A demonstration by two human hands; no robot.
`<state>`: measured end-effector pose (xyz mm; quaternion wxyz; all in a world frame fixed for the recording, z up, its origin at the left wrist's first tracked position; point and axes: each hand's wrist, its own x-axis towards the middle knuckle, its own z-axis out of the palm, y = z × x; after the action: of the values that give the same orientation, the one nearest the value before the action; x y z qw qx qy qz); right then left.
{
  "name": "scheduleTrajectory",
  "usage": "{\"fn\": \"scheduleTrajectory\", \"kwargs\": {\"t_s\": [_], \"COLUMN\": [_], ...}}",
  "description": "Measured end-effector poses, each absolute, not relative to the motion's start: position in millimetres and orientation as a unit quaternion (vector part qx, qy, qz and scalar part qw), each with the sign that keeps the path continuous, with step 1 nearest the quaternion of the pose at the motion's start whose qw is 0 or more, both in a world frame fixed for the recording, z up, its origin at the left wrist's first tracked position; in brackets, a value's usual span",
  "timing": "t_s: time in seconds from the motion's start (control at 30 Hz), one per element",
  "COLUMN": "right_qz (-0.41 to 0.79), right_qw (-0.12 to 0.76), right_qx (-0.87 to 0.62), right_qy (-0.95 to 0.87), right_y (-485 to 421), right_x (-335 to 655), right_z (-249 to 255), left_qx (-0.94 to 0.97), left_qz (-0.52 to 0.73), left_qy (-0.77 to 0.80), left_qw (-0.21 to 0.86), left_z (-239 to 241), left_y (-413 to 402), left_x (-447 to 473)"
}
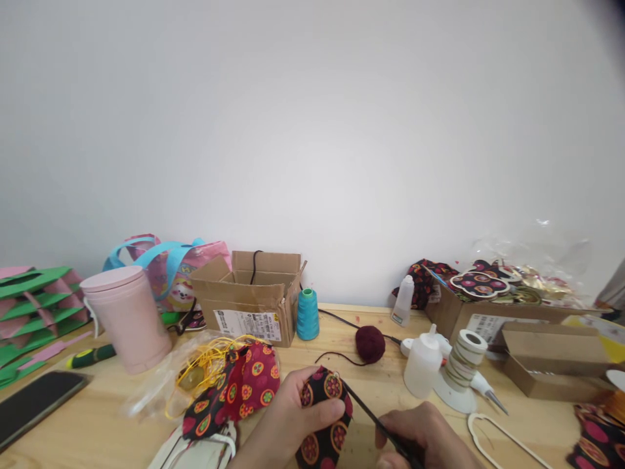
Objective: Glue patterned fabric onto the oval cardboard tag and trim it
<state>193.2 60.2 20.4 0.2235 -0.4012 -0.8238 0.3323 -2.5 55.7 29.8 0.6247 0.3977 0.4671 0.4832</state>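
My left hand (297, 417) is closed on a dark patterned fabric piece (325, 417) with round flower motifs, its thumb pressed across the front. From the right, my right hand (422, 433) grips black tweezers (366, 412), slim and pointed. Their tip meets the top right edge of the fabric, near a small pale spot; whether it pinches anything is too small to tell. Left of my left hand lie more red and black patterned fabric (251, 384) and a white frame-like piece (195, 449). A pale looped outline piece (488, 433) rests to the right of my right hand.
Behind my hands stand a cardboard box (249, 293), a teal thread cone (308, 316), a dark red yarn ball (370, 344) and a squeeze bottle (422, 365). A glue gun (481, 384) lies by a ribbon spool (466, 358). At left are a pink canister (129, 319) and a phone (36, 404).
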Motion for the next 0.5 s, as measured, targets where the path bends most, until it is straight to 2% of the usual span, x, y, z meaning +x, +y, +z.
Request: {"fn": "scheduleTrajectory", "kwargs": {"t_s": [0.27, 0.5], "right_qz": [0.308, 0.455], "right_qw": [0.251, 0.329], "right_qx": [-0.44, -0.403], "right_qy": [-0.805, -0.722], "right_y": [69, 55], "right_x": [191, 191], "right_z": [18, 8], "left_qx": [0.416, 0.476], "left_qz": [0.48, 0.461], "left_qy": [0.435, 0.43], "left_qw": [0.638, 0.613], "left_z": [21, 26], "left_y": [63, 62], "left_x": [-6, -9]}}
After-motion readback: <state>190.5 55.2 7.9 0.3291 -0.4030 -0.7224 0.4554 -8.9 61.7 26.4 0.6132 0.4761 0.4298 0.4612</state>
